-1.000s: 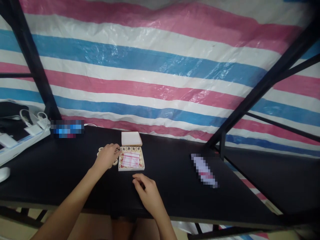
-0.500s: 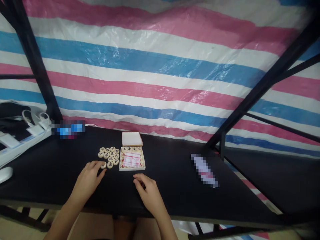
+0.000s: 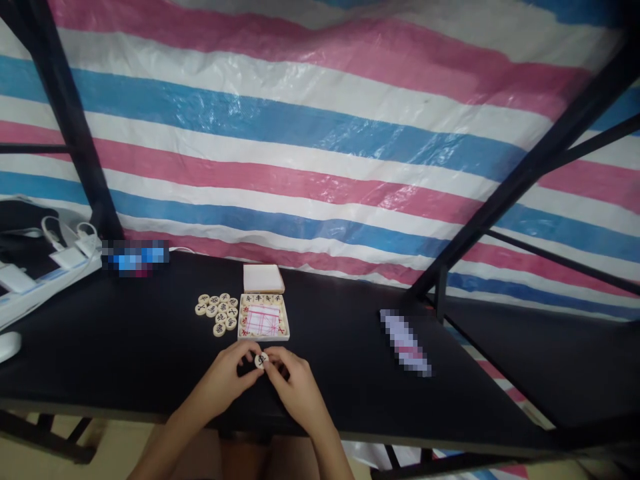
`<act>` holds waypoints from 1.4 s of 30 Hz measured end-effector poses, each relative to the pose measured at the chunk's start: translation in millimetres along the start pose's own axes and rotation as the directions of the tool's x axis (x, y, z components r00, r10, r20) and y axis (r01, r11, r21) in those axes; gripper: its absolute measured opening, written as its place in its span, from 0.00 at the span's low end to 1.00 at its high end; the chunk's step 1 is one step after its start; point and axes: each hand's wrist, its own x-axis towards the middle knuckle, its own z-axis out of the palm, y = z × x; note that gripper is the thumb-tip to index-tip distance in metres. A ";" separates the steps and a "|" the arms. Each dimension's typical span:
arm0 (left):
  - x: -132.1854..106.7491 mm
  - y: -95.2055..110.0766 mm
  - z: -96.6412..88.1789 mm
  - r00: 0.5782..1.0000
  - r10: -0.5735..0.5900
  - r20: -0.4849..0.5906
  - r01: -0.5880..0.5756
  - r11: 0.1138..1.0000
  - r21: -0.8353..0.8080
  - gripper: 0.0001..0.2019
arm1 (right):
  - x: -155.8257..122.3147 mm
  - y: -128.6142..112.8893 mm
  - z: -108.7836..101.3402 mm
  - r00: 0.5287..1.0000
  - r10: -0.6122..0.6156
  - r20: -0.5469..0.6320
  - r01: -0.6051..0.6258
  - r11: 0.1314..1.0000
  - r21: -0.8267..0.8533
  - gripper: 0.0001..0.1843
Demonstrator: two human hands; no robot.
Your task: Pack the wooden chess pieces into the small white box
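A round cream game piece (image 3: pixel 261 361) with a dark mark is pinched between the fingertips of my left hand (image 3: pixel 229 378) and my right hand (image 3: pixel 296 387), just above the black table (image 3: pixel 125 360) near its front edge. Behind my hands lies an open cream box (image 3: pixel 263 318) with pieces along its rim and a red-lined sheet inside. Its lid (image 3: pixel 263 278) lies just beyond it. A cluster of several round pieces (image 3: pixel 217 313) rests to the left of the box.
A white power strip with plugs (image 3: pixel 47 267) sits at the far left, and a white rounded object (image 3: pixel 9 346) lies below it. Black metal frame bars (image 3: pixel 505 193) cross the right side. A striped tarp (image 3: pixel 320 133) hangs behind. Blurred patches lie at back left and right.
My left hand left the cluster of pieces with one piece and came right toward my right hand. Both hands now meet on that piece in front of the box.
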 end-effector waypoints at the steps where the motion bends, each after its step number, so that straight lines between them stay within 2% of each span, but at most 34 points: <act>1: 0.1 -1.9 0.1 1.000 -0.008 -0.004 0.008 1.000 -0.014 0.08 | 0.0 -0.5 -0.3 1.000 0.001 -0.001 -0.001 1.000 0.006 0.10; 6: -2.5 -8.7 0.9 0.999 -0.039 -0.023 0.038 0.999 -0.034 0.14 | 0.4 -3.1 -2.0 1.000 0.022 0.005 -0.022 0.998 0.052 0.09; 14: -4.0 -0.2 -3.4 0.999 0.028 0.032 -0.027 0.999 -0.041 0.10 | 0.8 -3.6 -0.9 1.000 0.029 0.006 -0.030 0.994 0.110 0.04; 19: -2.7 -1.1 -1.6 0.999 -0.012 -0.040 0.011 0.999 -0.040 0.13 | 0.3 -3.0 -0.6 0.999 0.035 -0.015 -0.033 0.991 0.132 0.06; 24: -1.9 1.8 -4.7 0.997 -0.062 0.041 0.064 0.997 -0.041 0.11 | 0.7 -5.4 -2.8 0.999 0.048 -0.020 -0.044 0.986 0.163 0.07; 36: -0.9 3.0 -6.5 0.991 -0.108 0.078 0.118 0.982 -0.148 0.10 | 0.0 0.1 -1.0 0.999 0.036 -0.025 -0.037 0.998 -0.054 0.10; 42: -0.7 2.9 -6.0 0.989 -0.138 0.050 0.146 0.967 -0.211 0.10 | -1.3 -2.5 -3.0 0.998 0.060 0.016 -0.061 0.994 0.092 0.08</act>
